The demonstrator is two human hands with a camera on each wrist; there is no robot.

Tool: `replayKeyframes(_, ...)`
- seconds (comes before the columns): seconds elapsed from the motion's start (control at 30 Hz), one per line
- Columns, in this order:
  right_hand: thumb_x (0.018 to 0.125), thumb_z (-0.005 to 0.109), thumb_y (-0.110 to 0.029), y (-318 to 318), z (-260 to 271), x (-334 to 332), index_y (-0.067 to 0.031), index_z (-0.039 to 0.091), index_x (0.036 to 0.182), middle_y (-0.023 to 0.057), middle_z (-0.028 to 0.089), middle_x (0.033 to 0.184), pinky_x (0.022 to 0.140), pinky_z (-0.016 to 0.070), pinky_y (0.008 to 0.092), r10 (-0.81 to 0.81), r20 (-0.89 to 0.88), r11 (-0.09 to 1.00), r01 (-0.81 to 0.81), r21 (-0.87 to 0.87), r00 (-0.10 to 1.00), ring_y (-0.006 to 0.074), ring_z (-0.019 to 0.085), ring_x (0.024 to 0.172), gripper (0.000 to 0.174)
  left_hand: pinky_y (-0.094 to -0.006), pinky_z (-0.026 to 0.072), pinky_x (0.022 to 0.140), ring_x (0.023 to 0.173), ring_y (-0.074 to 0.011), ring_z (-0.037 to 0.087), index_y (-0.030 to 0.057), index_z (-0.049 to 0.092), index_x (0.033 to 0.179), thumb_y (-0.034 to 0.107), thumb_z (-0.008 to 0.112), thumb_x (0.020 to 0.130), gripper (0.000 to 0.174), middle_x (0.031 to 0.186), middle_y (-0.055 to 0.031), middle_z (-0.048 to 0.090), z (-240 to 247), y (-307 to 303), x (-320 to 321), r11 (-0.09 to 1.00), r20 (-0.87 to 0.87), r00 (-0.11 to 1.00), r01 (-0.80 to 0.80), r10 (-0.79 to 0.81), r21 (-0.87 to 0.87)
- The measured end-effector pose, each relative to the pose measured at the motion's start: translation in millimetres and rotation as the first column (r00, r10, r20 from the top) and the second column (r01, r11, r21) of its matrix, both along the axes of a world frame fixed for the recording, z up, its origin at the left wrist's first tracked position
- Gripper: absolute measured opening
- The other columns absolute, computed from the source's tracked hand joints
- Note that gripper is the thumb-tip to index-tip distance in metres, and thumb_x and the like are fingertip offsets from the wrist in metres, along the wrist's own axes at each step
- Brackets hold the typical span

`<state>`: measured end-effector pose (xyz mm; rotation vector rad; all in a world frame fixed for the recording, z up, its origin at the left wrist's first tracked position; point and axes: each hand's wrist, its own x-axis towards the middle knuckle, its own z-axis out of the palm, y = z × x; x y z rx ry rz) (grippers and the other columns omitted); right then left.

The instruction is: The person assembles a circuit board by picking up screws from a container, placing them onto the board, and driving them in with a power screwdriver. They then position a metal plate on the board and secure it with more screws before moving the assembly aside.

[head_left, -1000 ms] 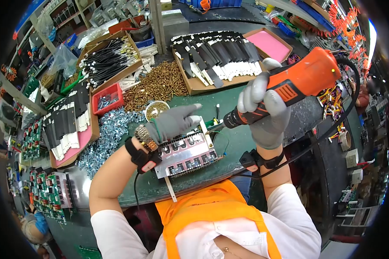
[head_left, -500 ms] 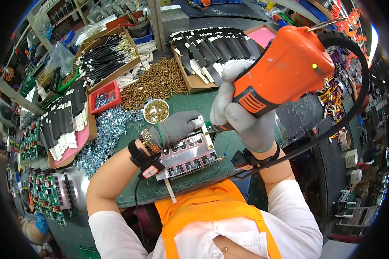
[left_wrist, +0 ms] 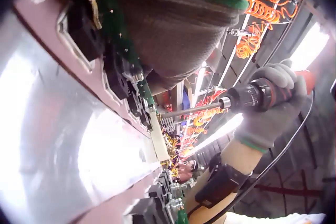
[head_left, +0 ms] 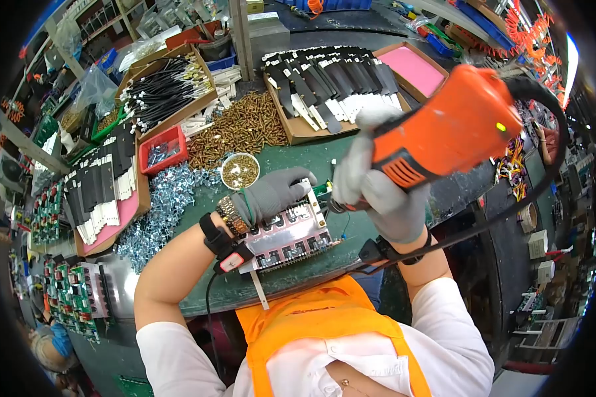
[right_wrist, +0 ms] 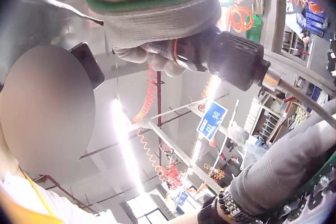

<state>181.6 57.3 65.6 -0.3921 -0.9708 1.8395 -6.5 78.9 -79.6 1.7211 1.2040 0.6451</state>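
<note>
My gloved left hand (head_left: 275,194) grips the far edge of a circuit board assembly (head_left: 288,241) with a shiny metal plate and rows of black components. Beside those fingers, a pale strip stands at the assembly's right end. My gloved right hand (head_left: 394,205) holds an orange and black electric screwdriver (head_left: 450,132) around its body. In the left wrist view, the long bit (left_wrist: 191,111) points toward the board's end, its tip close to the pale strip (left_wrist: 158,137). The right wrist view shows the black chuck (right_wrist: 239,58); the board lies mostly outside that view.
Beyond the left hand stand a white cup of small screws (head_left: 240,171), a heap of brass-coloured fasteners (head_left: 242,129) and a pile of silver clips (head_left: 155,215). A carton of black and white strips (head_left: 338,89) sits behind. The screwdriver's black cable (head_left: 510,212) loops down on the right.
My left hand has gone from stretched fingers over the board to gripping its far edge. The screwdriver came left toward the board's end, then shifted slightly back right.
</note>
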Motion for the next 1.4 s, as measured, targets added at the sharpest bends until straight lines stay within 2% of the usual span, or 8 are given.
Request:
replayKeyframes(0.03,0.080,0.069,-0.016,6,-7,8,-0.0033,0.041,0.128,0.0004,0.049,0.064,0.046,0.0380,0.0277,-0.081,0.115,0.893,0.021,0.449,0.990,0.0121,0.045,0.047,0.057,-0.0355,0.0475,0.084,0.090,-0.0246,0.061,0.0050,0.058,0.116,0.023,0.047,0.093,0.032,0.100,-0.0152,0.064,-1,-1,0,1.000,0.004,1.000,-0.001,0.001,-0.002)
replayKeyframes(0.4,0.080,0.072,-0.019,3,-19,21,-0.0038,0.040,0.126,0.0009,0.050,0.066,0.048,0.0397,0.0281,-0.023,0.149,0.894,-0.046,0.445,0.989,0.0130,0.048,0.050,0.058,-0.0344,0.0470,0.088,0.095,-0.0255,0.062,0.0031,0.056,0.122,0.025,0.049,0.093,0.037,0.106,-0.0168,0.064,5,-2,-1,1.000,0.026,1.000,0.005,-0.004,-0.013)
replayKeyframes(0.53,0.086,0.063,-0.033,0,-36,32,0.0012,0.038,0.132,0.0097,0.054,0.110,0.097,0.0361,0.0235,-0.044,0.355,0.901,-0.117,0.419,0.934,0.0149,0.052,0.097,0.062,-0.0339,0.0500,0.084,0.096,-0.0207,0.064,0.0104,0.051,0.132,0.029,0.054,0.095,0.042,0.103,-0.0141,0.065,4,-7,-18,0.949,-0.156,0.983,-0.043,0.095,0.312)
replayKeyframes(0.6,0.083,0.065,-0.029,5,-43,23,-0.0028,0.040,0.128,0.0060,0.056,0.095,0.074,0.0453,0.0229,0.280,-0.106,0.947,-0.256,0.195,0.954,0.0125,0.054,0.076,0.058,-0.0342,0.0503,0.082,0.094,-0.0209,0.064,0.0103,0.052,0.131,0.027,0.055,0.094,0.041,0.101,-0.0138,0.066,26,-13,-41,0.961,-0.211,0.954,-0.168,0.215,0.219)
replayKeyframes(0.67,0.081,0.069,-0.023,-1,-26,8,-0.0044,0.040,0.119,0.0021,0.050,0.080,0.058,0.0387,0.0240,0.159,0.006,0.932,-0.152,0.330,0.987,0.0106,0.046,0.061,0.052,-0.0344,0.0507,0.080,0.092,-0.0212,0.065,0.0101,0.053,0.130,0.025,0.056,0.094,0.040,0.099,-0.0134,0.066,37,-22,-71,0.947,-0.257,0.912,-0.293,0.319,0.134)
replayKeyframes(0.83,0.080,0.070,-0.017,-8,-23,0,-0.0041,0.039,0.112,-0.0013,0.044,0.065,0.042,0.0330,0.0240,-0.018,0.061,0.869,-0.015,0.494,0.998,0.0085,0.038,0.046,0.046,-0.0408,0.0504,0.083,0.091,-0.0347,0.064,0.0063,0.064,0.110,0.017,0.057,0.085,0.028,0.097,-0.0187,0.067,-15,-68,-218,0.410,-0.204,0.362,-0.702,0.910,0.583)
replayKeyframes(1.0,0.079,0.065,-0.013,-7,-24,1,-0.0033,0.038,0.116,0.0009,0.044,0.063,0.045,0.0371,0.0258,-0.059,0.064,0.874,0.021,0.485,0.996,0.0107,0.039,0.046,0.047,-0.0447,0.0534,0.078,0.091,-0.0366,0.066,0.0073,0.070,0.098,0.018,0.060,0.082,0.022,0.098,-0.0174,0.068,-30,-145,-324,0.177,-0.639,-0.252,-0.830,0.727,0.528)
replayKeyframes(1.4,0.079,0.064,-0.012,-25,-19,-2,0.0001,0.037,0.120,0.0002,0.044,0.065,0.046,0.0357,0.0232,-0.201,0.076,0.835,0.130,0.534,0.977,0.0093,0.040,0.050,0.050,-0.0404,0.0539,0.076,0.086,-0.0324,0.067,0.0035,0.071,0.088,0.028,0.069,0.075,0.028,0.092,-0.0188,0.069,-67,-161,-375,0.196,-0.639,-0.073,-0.920,0.766,0.339)
